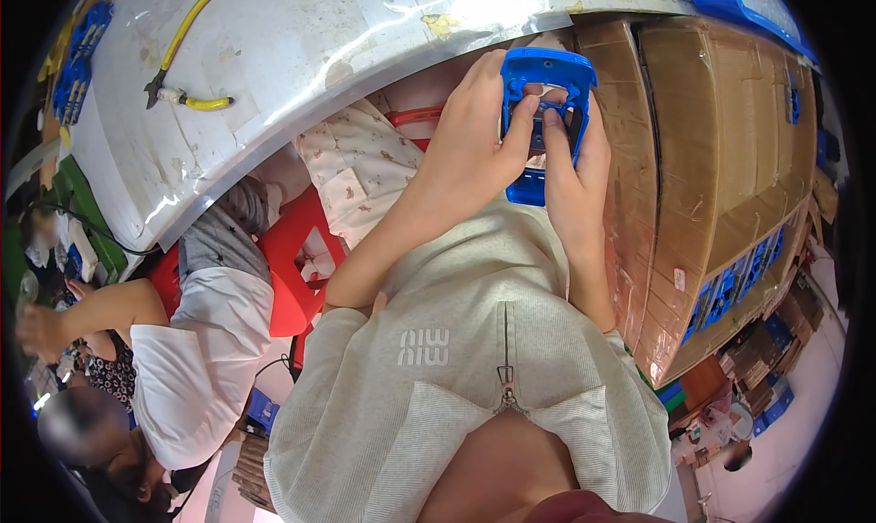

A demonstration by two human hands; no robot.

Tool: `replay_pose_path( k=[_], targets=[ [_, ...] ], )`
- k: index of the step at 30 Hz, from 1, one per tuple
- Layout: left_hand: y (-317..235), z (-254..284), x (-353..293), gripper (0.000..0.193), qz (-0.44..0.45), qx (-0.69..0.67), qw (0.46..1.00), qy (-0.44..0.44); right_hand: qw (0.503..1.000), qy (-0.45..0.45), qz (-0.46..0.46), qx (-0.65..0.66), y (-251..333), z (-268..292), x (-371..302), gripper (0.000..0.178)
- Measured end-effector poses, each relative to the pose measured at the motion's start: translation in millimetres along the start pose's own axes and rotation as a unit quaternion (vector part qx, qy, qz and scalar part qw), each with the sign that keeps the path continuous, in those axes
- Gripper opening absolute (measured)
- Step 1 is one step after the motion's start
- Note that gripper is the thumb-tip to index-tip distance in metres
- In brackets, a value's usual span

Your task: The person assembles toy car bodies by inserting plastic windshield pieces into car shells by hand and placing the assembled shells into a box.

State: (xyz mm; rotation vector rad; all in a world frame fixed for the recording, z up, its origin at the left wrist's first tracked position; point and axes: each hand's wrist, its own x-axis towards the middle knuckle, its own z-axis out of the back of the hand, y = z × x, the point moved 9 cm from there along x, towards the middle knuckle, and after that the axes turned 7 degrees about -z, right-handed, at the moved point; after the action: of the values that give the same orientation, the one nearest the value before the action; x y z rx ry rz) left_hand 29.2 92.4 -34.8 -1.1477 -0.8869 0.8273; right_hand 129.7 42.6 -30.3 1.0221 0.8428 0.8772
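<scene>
Blue plastic frame [546,76] sits upright just off the worktable [301,57] edge, above my lap, gripped from both sides so it stays steady. Left hand [470,144] wraps its left rail, fingers pressed together; right hand [573,158] pinches the right rail, thumb pushing into the opening. Yellow-handled pliers [182,62] lie farther up the worktable; cardboard boxes [721,158] stand opposite.

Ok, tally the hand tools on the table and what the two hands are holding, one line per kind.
Yellow-handled pliers: 1
Blue plastic frame, gripped by the left hand and the right hand: 1
Total: 2
</scene>
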Motion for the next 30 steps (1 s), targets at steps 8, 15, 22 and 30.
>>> replay_pose_path(
  k=[8, 15, 22, 30],
  targets=[
    [3, 0, -3, 0.015, 0.029, 0.006, 1.0, -0.004, 1.0, 0.002, 0.009, -0.008, 1, 1, 1, 0.007],
    [-5, 3, 0, 0.012, 0.021, -0.011, 1.0, -0.01, 0.998, 0.003, 0.018, -0.058, 6, 0, 3, 0.006],
    [2, 5, 1, 0.016, 0.001, -0.068, 0.996, -0.057, 0.999, 0.016, 0.008, 0.048, 8, -4, -1, 0.014],
    [2, 13, -4, 0.016, -0.019, -0.009, 0.997, -0.072, 0.994, 0.097, -0.022, 0.036, -10, -9, -10, 0.025]
  ],
)
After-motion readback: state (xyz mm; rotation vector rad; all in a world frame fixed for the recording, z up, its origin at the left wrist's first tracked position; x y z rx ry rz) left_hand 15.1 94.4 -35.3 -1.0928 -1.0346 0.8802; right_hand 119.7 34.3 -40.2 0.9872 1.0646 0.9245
